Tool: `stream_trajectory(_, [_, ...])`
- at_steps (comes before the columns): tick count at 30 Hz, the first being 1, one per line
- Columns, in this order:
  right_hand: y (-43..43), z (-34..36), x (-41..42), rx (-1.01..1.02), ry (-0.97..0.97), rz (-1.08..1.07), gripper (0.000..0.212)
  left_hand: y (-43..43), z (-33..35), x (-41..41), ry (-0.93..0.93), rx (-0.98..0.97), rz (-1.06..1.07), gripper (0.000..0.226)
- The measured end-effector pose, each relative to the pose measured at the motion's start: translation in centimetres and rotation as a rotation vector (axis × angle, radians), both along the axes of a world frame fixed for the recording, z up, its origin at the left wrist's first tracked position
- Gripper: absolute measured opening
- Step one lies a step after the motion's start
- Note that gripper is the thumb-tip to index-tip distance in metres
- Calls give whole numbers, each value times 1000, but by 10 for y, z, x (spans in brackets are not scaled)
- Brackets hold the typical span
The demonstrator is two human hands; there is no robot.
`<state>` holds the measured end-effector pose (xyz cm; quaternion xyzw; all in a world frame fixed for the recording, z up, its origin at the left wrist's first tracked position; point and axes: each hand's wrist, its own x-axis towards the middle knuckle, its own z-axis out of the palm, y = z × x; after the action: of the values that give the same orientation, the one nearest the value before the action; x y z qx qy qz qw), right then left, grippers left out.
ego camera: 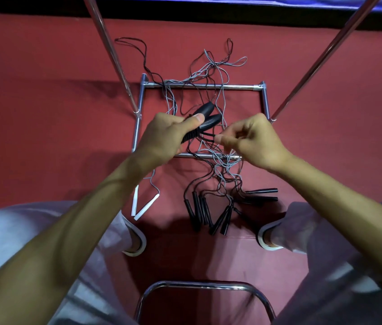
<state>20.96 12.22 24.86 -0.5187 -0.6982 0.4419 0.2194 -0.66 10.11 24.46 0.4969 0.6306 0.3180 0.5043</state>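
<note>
My left hand (161, 134) grips two black skipping-rope handles (208, 118) side by side, thumb on top, their rounded ends pointing away from me. My right hand (253, 141) pinches a thin black cord (208, 136) that runs out of those handles. Below both hands a tangle of grey and black cords (222, 160) drapes over the metal bars of a rack. Several more black handles (208, 212) lie on the red floor between my feet, and two white handles (142, 204) lie to their left.
A chrome rectangular rack base (208, 86) sits on the red floor (44, 113), with two chrome poles (110, 50) rising from it towards me. A curved chrome chair frame (204, 286) is below me. My knees and white-soled shoes (136, 247) flank the handles.
</note>
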Motion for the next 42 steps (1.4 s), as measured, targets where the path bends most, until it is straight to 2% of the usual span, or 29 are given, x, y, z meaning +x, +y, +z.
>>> stream_trajectory(2, [2,10,1,-476,210,-79,24,-1,-2,3,30,29,-11,76])
stream_trajectory(3, [4,13,3,-671,288,-107,21,-1,-2,4,18,34,-12,76])
stream_trajectory(5, [7,14,6,-910,384,-118,20,-1,1,5,-18,50,-12,64])
stream_trajectory(6, [9,12,6,-950,413,-114,22,-1,2,5,-30,57,-12,57])
stream_trajectory(8, [8,9,6,-895,426,-105,30,1,1,4,-42,62,-9,51])
stream_trajectory(10, [6,8,4,-686,333,-63,34,2,-1,2,-10,53,-7,55])
stream_trajectory(14, [5,11,7,-141,-75,96,25,3,-8,-1,51,35,4,69])
stream_trajectory(16, [5,13,13,84,-281,162,22,3,-11,1,44,-5,2,64])
stream_trajectory(18, [4,14,18,203,-445,174,28,3,-12,5,29,-67,-9,56])
stream_trajectory(19, [3,14,19,181,-478,181,31,3,-12,7,33,-91,-22,58])
stream_trajectory(21, [1,15,18,-14,-405,179,34,3,-15,7,71,-113,-71,72])
stream_trajectory(24, [2,16,15,-446,-92,45,34,-3,-15,6,126,-110,-184,84])
stream_trajectory(26, [5,18,17,-630,87,-91,39,-6,-11,7,191,-43,-263,75])
stream_trajectory(28, [8,19,17,-752,206,-167,43,-9,-4,8,379,74,-330,60])
stream_trajectory(30, [6,19,12,-837,263,-168,33,-10,3,8,558,151,-362,48])
stream_trajectory(32, [3,17,7,-905,306,-160,25,-11,7,7,637,177,-393,45])
stream_trajectory(42, [-2,24,0,-936,403,-146,21,-4,21,6,712,254,-481,39])
